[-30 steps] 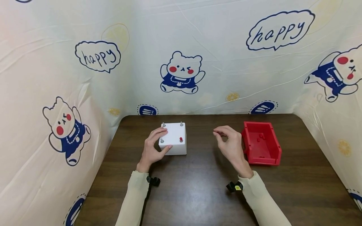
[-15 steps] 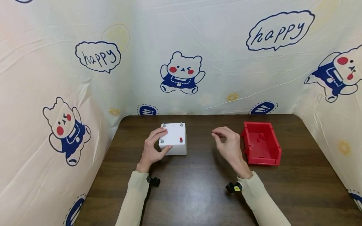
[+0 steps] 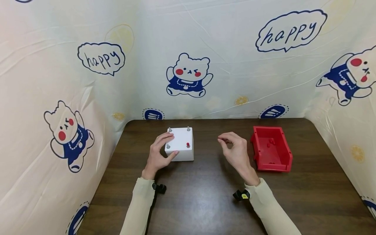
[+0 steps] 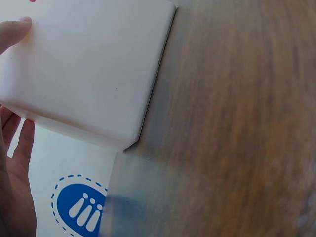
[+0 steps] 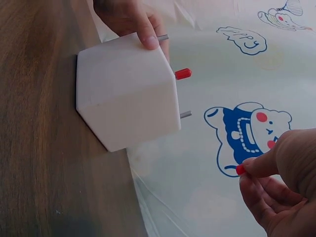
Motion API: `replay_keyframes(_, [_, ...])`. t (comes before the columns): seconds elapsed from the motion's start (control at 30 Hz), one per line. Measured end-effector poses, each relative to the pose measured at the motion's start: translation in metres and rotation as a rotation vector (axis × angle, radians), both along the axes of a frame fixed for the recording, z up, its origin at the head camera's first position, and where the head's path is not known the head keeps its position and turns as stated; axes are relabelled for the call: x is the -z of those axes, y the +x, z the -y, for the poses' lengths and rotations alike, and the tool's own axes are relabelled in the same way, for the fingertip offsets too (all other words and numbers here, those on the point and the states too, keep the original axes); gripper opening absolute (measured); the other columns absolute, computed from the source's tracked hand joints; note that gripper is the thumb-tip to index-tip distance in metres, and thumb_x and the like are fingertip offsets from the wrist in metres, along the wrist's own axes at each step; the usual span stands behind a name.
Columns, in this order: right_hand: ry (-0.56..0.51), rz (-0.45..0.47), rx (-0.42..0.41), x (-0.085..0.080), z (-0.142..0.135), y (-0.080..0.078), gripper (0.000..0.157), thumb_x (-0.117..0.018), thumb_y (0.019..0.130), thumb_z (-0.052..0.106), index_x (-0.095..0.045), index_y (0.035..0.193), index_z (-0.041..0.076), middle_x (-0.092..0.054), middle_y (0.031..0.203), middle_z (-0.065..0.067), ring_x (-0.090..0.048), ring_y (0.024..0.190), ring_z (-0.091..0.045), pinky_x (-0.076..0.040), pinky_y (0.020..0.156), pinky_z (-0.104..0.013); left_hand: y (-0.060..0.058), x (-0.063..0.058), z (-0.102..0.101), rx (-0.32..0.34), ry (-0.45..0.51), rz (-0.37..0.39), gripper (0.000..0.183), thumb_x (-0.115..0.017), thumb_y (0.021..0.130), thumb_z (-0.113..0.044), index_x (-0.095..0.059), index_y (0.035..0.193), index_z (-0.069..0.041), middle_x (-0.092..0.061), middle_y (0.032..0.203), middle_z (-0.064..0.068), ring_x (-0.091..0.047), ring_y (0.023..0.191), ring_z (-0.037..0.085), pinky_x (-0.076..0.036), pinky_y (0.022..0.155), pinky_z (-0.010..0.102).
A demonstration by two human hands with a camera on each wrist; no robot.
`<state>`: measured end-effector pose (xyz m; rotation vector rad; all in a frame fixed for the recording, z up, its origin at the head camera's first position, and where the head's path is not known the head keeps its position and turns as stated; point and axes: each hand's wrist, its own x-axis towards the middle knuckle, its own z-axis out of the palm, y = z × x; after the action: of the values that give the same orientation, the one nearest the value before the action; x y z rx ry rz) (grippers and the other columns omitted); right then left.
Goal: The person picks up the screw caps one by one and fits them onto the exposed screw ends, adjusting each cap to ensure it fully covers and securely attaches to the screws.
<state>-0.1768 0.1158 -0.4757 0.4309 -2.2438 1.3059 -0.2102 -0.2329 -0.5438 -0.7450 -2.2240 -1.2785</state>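
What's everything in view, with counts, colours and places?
Table: 1, brown, foreground.
Printed cloth: count unclear, pale, behind and beside the table.
Block: 1, white, table's left half.
Bare posts: 3, grey, block's top corners.
Cap: 1, red, block's near right top corner.
Bin: 1, red, table's right.
Small pieces: several, red, inside the bin.
Held piece: 1, red, right of the block.
Sleeves: 2, cream, near side.
Wrist cameras: 2, black, at the sleeve ends.
Left hand: 1, gripping the block.
Right hand: 1, pinching the held piece.

The box (image 3: 180, 138) is white, pegs (image 5: 186, 114) grey, caps (image 5: 183, 73) and bin (image 3: 274, 168) red, table (image 3: 199, 199) brown-grained, cloth (image 3: 147, 75) bear-printed.
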Motion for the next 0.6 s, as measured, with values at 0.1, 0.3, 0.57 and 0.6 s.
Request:
replay_keyframes(0.1, [0.003,-0.003,-0.002,0.0,0.0011,0.0003,0.018,-0.084,0.089,0.0,-0.083,0.105,0.008,-0.08,0.103,-0.007,-0.075,0.086,-0.018,-0.066,0.082,-0.04,0.0003,0.0004,0.0004,0.002,0.002,-0.001,0.061,-0.093,0.078,-0.016,-0.073,0.135,-0.01,-0.067,0.144,0.01,-0.054,0.142,0.033,-0.039,0.123,0.031])
replay_keyframes(0.3, [-0.003,-0.006,-0.005,0.0004,0.0031,-0.0006,0.017,-0.084,0.089,-0.001,-0.083,0.104,0.008,-0.079,0.102,-0.006,-0.074,0.084,-0.017,-0.066,0.081,-0.04,0.0,0.0019,-0.0009,-0.008,0.007,-0.001,0.062,-0.094,0.076,-0.011,-0.073,0.134,-0.009,-0.068,0.142,0.012,-0.055,0.141,0.034,-0.039,0.123,0.029])
replay_keyframes(0.57, [-0.003,-0.005,-0.019,0.0019,0.0067,-0.0018,0.016,-0.083,0.089,-0.001,-0.082,0.103,0.007,-0.079,0.101,-0.008,-0.074,0.084,-0.018,-0.066,0.081,-0.041,-0.0021,0.0042,-0.0044,-0.008,0.045,-0.013,0.062,-0.092,0.071,0.001,-0.072,0.129,0.005,-0.066,0.138,0.027,-0.054,0.136,0.048,-0.037,0.123,0.029])
replay_keyframes(0.6, [-0.003,-0.004,-0.023,0.0024,0.0074,-0.0021,0.016,-0.083,0.09,-0.001,-0.082,0.103,0.007,-0.079,0.101,-0.008,-0.074,0.085,-0.019,-0.066,0.082,-0.041,-0.0019,0.0038,-0.0042,-0.009,0.047,-0.012,0.062,-0.092,0.071,0.001,-0.072,0.129,0.004,-0.066,0.138,0.026,-0.054,0.136,0.048,-0.037,0.123,0.029])
